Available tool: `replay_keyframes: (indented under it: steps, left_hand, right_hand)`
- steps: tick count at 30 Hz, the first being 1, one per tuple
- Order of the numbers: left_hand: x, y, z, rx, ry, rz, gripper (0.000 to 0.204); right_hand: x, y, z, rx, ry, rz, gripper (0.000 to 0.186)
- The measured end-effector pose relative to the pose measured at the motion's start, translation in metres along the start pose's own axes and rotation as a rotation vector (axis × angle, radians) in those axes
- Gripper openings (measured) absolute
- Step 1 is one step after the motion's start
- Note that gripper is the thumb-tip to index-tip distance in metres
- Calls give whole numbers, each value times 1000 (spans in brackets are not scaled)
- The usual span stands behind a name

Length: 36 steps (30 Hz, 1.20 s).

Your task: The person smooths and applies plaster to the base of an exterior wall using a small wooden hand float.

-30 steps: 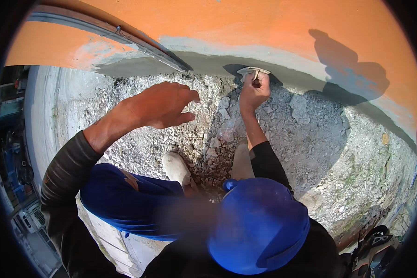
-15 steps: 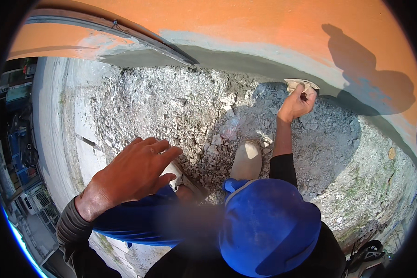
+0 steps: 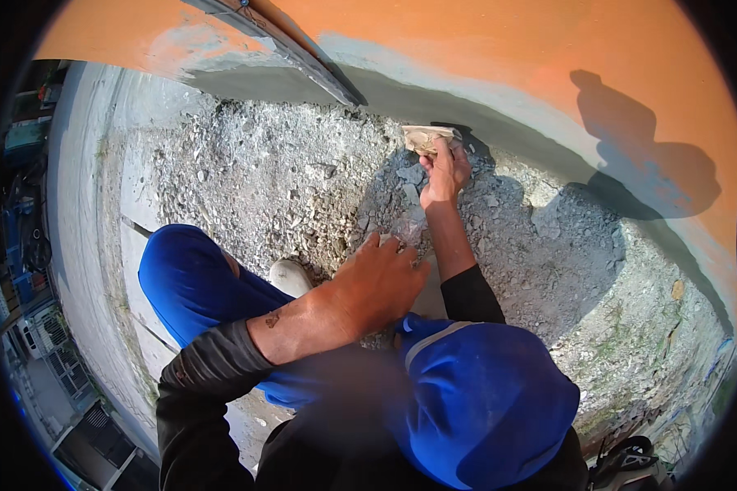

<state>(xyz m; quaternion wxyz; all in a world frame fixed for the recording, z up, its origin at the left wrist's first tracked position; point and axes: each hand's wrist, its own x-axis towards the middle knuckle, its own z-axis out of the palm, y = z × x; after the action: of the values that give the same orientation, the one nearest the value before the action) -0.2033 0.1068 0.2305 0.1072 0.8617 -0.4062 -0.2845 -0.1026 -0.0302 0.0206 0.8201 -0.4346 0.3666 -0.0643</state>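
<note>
Close to the foot of an orange wall point(image 3: 483, 49), my right hand point(image 3: 445, 176) grips a flat beige pad point(image 3: 422, 139) that looks like folded paper or cloth; its exact kind is unclear. The pad is against or just beside the smooth grey band point(image 3: 434, 105) low on the wall; I cannot tell if it touches. My left hand point(image 3: 377, 286) hovers over the ground in front of me, back upward, with its fingers loosely bent and apart. Nothing shows in it. Part of its thumb side is hidden.
Broken rubble point(image 3: 262, 176) covers the ground below the wall. A clear plastic scrap point(image 3: 409, 225) lies between my hands. A long narrow strip point(image 3: 307, 61) slants down the wall. My beige shoe point(image 3: 289, 278) is on the rubble, beside blue-clad legs. Concrete paving point(image 3: 94, 204) runs along the left.
My right hand has moved left along the wall's foot with the beige pad. My left hand has shifted right, nearer to my right forearm. My left knee now shows further forward.
</note>
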Motion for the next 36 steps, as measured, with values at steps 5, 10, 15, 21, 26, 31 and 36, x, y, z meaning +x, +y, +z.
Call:
replay_keyframes:
  steps: [5, 10, 15, 21, 26, 31, 36]
  left_hand:
    - [8, 6, -17, -36, 71, 12, 34]
    - [11, 10, -23, -59, 14, -5, 32]
    - [0, 8, -21, -35, 78, -6, 32]
    - [-5, 8, -20, -66, 80, -5, 34]
    - [-3, 9, -16, -45, 94, 31, 35]
    - [-13, 8, -23, -30, 76, 3, 41]
    - [-7, 1, -11, -6, 91, 61, 45]
  right_hand:
    - [10, -43, -1, 153, 49, -20, 30]
    - [17, -47, 4, 145, -64, 210, 35]
    - [3, -77, -17, 161, 108, -54, 37]
    - [0, -66, -2, 32, 118, -130, 25]
    - [28, -19, -27, -10, 208, -124, 18]
    - [14, -76, -38, 28, 310, -602, 16]
    - [27, -17, -14, -517, 248, -811, 7]
